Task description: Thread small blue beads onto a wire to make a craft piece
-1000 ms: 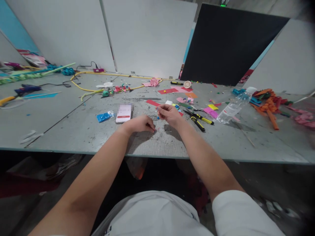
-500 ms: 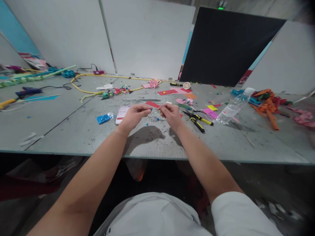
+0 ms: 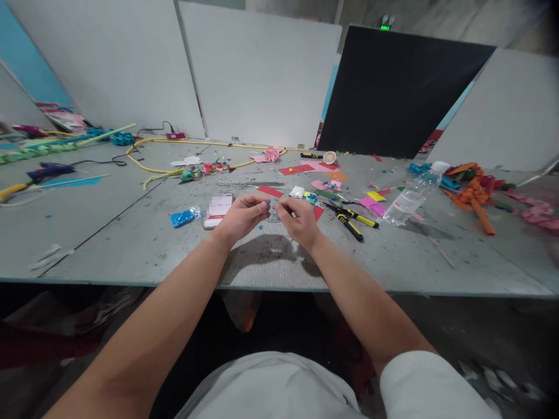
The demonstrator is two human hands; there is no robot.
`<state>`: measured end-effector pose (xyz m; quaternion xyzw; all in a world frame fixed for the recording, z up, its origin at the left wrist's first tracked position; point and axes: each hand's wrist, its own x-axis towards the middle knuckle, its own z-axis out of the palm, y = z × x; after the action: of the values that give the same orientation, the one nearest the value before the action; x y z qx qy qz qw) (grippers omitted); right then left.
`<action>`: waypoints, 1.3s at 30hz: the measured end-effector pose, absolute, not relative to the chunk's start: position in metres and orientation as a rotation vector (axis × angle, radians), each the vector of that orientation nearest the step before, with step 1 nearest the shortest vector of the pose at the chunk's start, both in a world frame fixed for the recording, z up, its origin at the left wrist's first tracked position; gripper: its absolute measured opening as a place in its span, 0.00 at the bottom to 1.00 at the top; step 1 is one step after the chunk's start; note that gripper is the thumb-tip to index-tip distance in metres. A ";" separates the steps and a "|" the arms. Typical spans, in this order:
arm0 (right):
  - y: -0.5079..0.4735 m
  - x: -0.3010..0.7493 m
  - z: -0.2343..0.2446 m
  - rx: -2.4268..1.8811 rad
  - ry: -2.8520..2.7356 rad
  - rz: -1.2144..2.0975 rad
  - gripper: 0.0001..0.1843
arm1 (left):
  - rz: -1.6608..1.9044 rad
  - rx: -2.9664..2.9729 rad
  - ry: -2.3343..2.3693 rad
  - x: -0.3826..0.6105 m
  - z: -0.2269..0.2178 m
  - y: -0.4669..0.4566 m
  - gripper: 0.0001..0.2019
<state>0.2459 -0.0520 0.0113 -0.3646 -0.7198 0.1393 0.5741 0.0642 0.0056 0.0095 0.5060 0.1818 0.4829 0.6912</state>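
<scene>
My left hand [image 3: 244, 215] is pinched over the table, with a tiny blue piece, perhaps clay [image 3: 268, 202], at its fingertips. Close beside it, my right hand [image 3: 299, 220] is also pinched, its fingers curled toward the left; what it holds is too small to make out. Under the fingertips lies a thin wire shape [image 3: 273, 220], partly covered by the hands. A blue crumb [image 3: 261, 227] rests on the tabletop just below. Left of my left hand are a phone [image 3: 213, 212] with a lit screen and a blue packet [image 3: 182, 218].
Pliers [image 3: 349, 221] with yellow-black handles lie right of my right hand. A clear bottle [image 3: 414, 195] leans farther right, near orange scraps [image 3: 474, 186]. Red paper strips [image 3: 271, 191], a yellow cable [image 3: 131, 152] and small coloured bits are behind. The table's front edge [image 3: 271, 288] runs below my hands.
My hands have come closer together and my right hand has turned inward. More of the phone and the white and blue bits behind my right hand shows. The view has tilted slightly up.
</scene>
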 end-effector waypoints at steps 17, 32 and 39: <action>-0.058 0.240 0.008 -0.821 -1.718 0.250 0.15 | 0.983 1.167 0.305 0.065 0.009 -0.001 0.17; -0.055 0.234 0.006 -0.803 -1.741 0.225 0.13 | 0.942 1.079 0.319 0.061 0.006 -0.001 0.16; -0.054 0.233 0.006 -0.759 -1.743 0.162 0.12 | 0.964 1.065 0.331 0.062 0.011 -0.003 0.15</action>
<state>0.2329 -0.0539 0.0063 -0.3243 -0.7453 0.0691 0.5784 0.0618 -0.0027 0.0113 0.4857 0.1507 0.4396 0.7403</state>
